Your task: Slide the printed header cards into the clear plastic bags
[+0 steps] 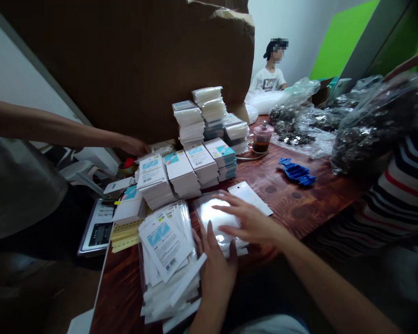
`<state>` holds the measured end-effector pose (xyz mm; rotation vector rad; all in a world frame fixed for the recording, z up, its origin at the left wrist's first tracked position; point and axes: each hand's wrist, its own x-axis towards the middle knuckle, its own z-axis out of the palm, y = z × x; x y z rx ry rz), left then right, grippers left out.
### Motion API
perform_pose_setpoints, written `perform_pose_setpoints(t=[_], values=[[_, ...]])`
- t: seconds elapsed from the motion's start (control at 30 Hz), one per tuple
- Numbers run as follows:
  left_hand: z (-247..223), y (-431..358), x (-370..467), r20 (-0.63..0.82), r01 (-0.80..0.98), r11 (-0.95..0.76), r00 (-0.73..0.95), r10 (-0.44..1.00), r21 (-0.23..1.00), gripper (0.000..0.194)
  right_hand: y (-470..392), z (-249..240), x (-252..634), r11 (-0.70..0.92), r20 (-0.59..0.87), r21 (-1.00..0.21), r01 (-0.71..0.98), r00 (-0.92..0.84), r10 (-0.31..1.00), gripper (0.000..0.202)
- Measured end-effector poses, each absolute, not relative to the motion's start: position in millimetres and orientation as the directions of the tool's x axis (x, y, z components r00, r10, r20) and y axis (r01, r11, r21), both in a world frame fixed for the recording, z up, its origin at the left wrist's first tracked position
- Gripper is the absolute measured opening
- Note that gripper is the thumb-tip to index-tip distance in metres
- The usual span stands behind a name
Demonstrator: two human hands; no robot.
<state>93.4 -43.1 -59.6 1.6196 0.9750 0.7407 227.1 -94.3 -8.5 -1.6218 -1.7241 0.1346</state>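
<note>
A stack of clear plastic sleeves (209, 208) lies at the table's front edge, shining under the light. My right hand (249, 220) is over it, fingers stretched out and apart across the top sleeve. At the near left edge of the same stack is my left hand (218, 266), fingers extended and thumb apart; some fingertips are hidden against the sleeves. Just left of it sits a loose pile of packed cards (167, 241) in clear sleeves with white flaps, printed white and blue. Behind my right hand a white card with a hole (250, 197) lies flat.
Card stacks (183, 174) and taller sleeve stacks (209, 104) stand behind. A lidded glass cup (261, 139), a blue plastic piece (297, 171) and bags of metal parts (372, 120) lie right. A scale (99, 227) stands left. Another person's hand (134, 146) reaches in.
</note>
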Motion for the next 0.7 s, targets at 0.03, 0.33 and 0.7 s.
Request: perform_pose_setpoints(t=[0.03, 0.33, 0.7], values=[[-61.7, -43.9, 88.8, 0.040, 0.273, -0.197, 0.490, 0.871, 0.942, 0.074, -107.1, -16.3, 253.1, 0.153, 0.387, -0.513, 0.845, 0.068, 0.920, 0.062], [-75.0, -39.1, 83.3, 0.266, 0.461, -0.519, 0.507, 0.820, 0.720, 0.056, -154.3, -74.5, 331.8, 0.010, 0.245, -0.423, 0.906, 0.104, 0.964, 0.035], [-61.1, -30.7, 82.0, 0.002, 0.160, -0.108, 0.553, 0.833, 0.981, 0.044, -155.0, -74.6, 296.7, 0.000, 0.607, -0.400, 0.917, 0.265, 0.750, 0.040]])
